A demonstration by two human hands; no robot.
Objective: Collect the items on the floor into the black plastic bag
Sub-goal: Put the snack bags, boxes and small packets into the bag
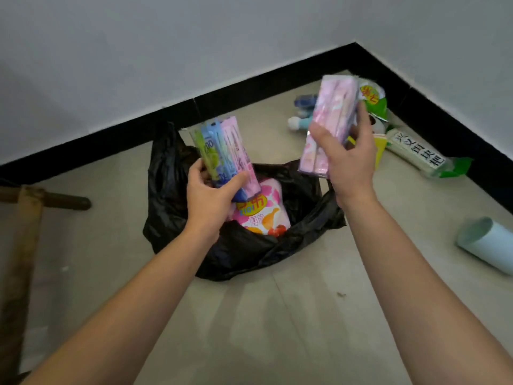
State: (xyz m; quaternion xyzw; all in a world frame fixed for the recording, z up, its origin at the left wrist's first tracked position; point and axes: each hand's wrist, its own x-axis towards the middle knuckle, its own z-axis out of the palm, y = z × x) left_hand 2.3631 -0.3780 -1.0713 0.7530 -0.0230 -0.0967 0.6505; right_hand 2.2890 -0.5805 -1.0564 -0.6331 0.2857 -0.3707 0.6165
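The left hand (pixel 213 195) is gripping a flat pack of green, blue and pink sachets (pixel 226 151). The thumb is lying across the front of the pack and the fingers are curling behind it. The pack is standing almost upright, with its lower end just over the mouth of the black plastic bag (pixel 166 176). I am judging that it is being held this way so it can slide straight down into the opening.

The right hand (pixel 348 159) is holding a pink pack (pixel 331 120), with the thumb on the near face and the fingers wrapping round the far edge. This pack is higher and to the right of the bag, not yet over the mouth. Both hands are closing firmly on their packs.

The bag is sitting on the floor (pixel 277 315) near the corner of the walls. Its mouth is spreading wide, and 1 pink snack bag (pixel 261 215) is already lying inside.

To the right, several items are lying on the floor: a white and green package with black characters (pixel 416 154), a green and white packet (pixel 373 102), and a small blue and white object (pixel 298 123). A light blue cylinder (pixel 488 243) is lying on its side, well apart from them. The task is looking only partly done.
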